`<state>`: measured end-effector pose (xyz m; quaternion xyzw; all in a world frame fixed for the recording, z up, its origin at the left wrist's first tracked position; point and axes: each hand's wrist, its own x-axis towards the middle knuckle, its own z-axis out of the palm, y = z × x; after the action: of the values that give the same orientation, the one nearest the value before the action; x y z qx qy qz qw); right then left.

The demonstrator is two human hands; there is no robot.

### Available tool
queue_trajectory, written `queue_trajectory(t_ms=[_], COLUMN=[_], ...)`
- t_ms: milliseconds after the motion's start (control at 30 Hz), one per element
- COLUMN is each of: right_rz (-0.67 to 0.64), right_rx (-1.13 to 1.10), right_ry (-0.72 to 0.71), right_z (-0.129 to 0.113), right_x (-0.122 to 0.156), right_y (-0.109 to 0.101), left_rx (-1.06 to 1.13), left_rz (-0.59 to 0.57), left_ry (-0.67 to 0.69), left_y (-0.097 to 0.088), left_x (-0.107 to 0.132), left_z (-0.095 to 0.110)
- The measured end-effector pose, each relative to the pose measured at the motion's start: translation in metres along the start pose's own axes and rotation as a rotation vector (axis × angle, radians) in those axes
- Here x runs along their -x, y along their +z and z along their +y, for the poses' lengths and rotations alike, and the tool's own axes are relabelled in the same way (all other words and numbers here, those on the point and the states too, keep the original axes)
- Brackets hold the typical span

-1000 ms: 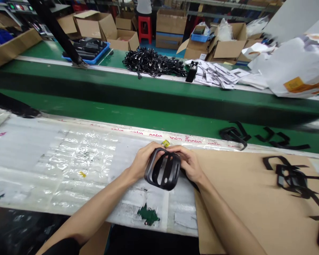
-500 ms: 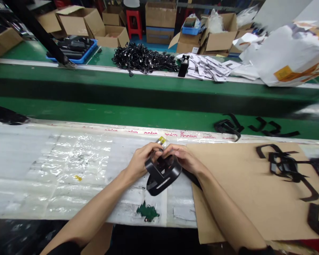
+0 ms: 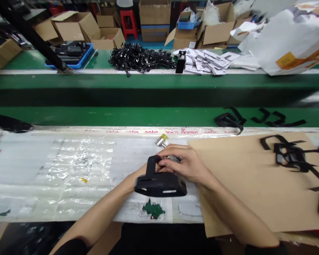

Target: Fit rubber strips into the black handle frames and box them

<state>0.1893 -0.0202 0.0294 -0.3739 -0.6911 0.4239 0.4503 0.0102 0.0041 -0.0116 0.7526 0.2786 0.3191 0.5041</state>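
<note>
A black plastic bracket (image 3: 161,185), with a slotted flat base and an upright arm, is raised above the wrapped table between my hands. My left hand (image 3: 141,171) holds it from behind; most of those fingers are hidden by the bracket. Curled over its upper end, the fingers of my right hand (image 3: 187,163) are closed on the bracket. A small dark piece shows under the right fingers, too covered to name. Just beyond the right fingertips is a short silvery metal cylinder (image 3: 160,141) with yellow tape; whether the fingers touch it I cannot tell.
A cardboard sheet (image 3: 236,198) carries black brackets (image 3: 291,156) on the right. More black pieces (image 3: 230,120) lie on the green surface (image 3: 122,116). Farther back are black cables (image 3: 140,58), white leaflets (image 3: 207,61), a blue tray (image 3: 87,56) and a white bag (image 3: 287,46).
The bracket has been turned, so its slotted base now faces me with the arm upward. My right hand has shifted over its top, and the left is more hidden. The view has moved slightly.
</note>
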Motion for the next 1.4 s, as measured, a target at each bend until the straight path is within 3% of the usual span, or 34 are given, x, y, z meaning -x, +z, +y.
queue_trajectory(t_ms=[67,100,200,300,400,467,567,667,767,1067,1233,1400], right_rz=[0.046,0.070,0.134,0.136,0.118,0.063,-0.067,-0.099,-0.101,-0.071,-0.089,-0.089], right_rx=[0.140,0.220,0.415,0.486,0.502,0.544,0.634,0.674,0.636,0.469,0.441,0.303], right_ry=[-0.092,-0.137,-0.203,-0.171,-0.133,-0.116,-0.128,-0.186,-0.231,-0.176,-0.049,0.260], right_z=[-0.009,-0.013,-0.021,-0.028,-0.035,-0.040,-0.045,-0.047,-0.050,-0.061,-0.060,-0.059], right_x=[0.003,0.004,0.008,0.011,0.015,0.016,0.016,0.016,0.019,0.031,0.032,0.036], right_y=[0.004,0.004,0.004,0.006,0.012,0.015,0.015,0.010,0.006,0.007,0.001,0.017], left_rx=[0.029,0.014,-0.069,-0.115,-0.138,-0.121,-0.198,-0.278,-0.182,0.037,0.217,0.415], left_rz=[-0.124,-0.130,0.111,0.331,0.389,0.346,0.183,0.079,0.120,0.167,0.330,0.361], left_ry=[0.003,0.000,0.073,0.297,0.440,0.468,0.424,0.339,0.330,0.188,0.199,0.153], left_y=[-0.008,-0.013,-0.027,-0.031,-0.028,-0.029,-0.033,-0.032,-0.025,-0.002,0.018,0.015], left_x=[0.002,0.003,0.008,0.014,0.017,0.019,0.021,0.026,0.033,0.047,0.035,0.019], left_z=[0.001,0.000,-0.003,-0.006,-0.004,0.001,0.013,0.024,0.029,0.034,0.026,0.020])
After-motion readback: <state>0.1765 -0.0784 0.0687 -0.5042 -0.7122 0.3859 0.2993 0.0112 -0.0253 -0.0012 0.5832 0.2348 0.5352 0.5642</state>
